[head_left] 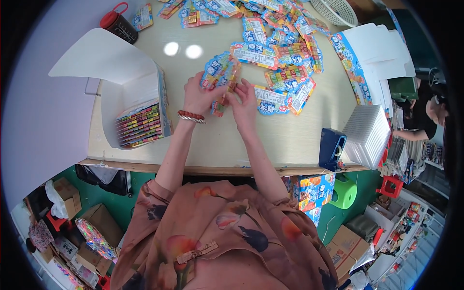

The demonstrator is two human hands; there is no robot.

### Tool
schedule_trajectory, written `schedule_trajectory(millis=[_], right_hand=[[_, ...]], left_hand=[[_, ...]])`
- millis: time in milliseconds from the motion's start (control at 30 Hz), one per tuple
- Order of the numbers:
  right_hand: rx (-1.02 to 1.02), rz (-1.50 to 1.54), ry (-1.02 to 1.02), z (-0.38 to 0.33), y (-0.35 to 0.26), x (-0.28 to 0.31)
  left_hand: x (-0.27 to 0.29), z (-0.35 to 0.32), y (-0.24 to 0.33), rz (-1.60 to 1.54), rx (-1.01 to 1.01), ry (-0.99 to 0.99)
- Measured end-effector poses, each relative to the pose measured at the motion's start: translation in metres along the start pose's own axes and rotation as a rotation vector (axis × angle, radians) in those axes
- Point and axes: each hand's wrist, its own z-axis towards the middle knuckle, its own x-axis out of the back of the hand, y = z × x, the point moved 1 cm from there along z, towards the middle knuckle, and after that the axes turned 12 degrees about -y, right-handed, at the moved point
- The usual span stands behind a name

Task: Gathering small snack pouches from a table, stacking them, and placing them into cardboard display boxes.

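Between my hands, above the table, are several colourful blister packs (pixel 220 77) with blue wavy-edged card tops. My left hand (pixel 199 95) grips them from the left side, its wrist in red and silver bracelets. On the right edge of the same packs, the fingers of my right hand (pixel 243 102) are closed. Left of my hands, an open white display box (pixel 110 108) has its lid flap raised. Inside it, a row of similar packs (pixel 140 125) stands on edge. To the right and beyond my hands, loose packs (pixel 286 75) lie in a scattered heap, some face down.
A dark cup with a red lid (pixel 118 24) stands at the far left. At the right are an unfolded display carton (pixel 372 50), stacked clear plastic trays (pixel 365 135) and a dark blue tape dispenser (pixel 332 149). A white basket (pixel 337 11) sits far right. Another person (pixel 423 121) is beyond the table.
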Motion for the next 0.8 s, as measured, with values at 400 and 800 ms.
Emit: schedule_trajectory(millis=[400,800], right_hand=[[-0.077,0.122,-0.025,-0.024,-0.032,0.014],[0.256,-0.139,-0.305,0.025,-0.021,0.035]], left_hand=[[-0.001,-0.051,-0.001,0.458,-0.248,-0.119],[0.003,-0.075,-0.015,0.312,-0.223,-0.069]])
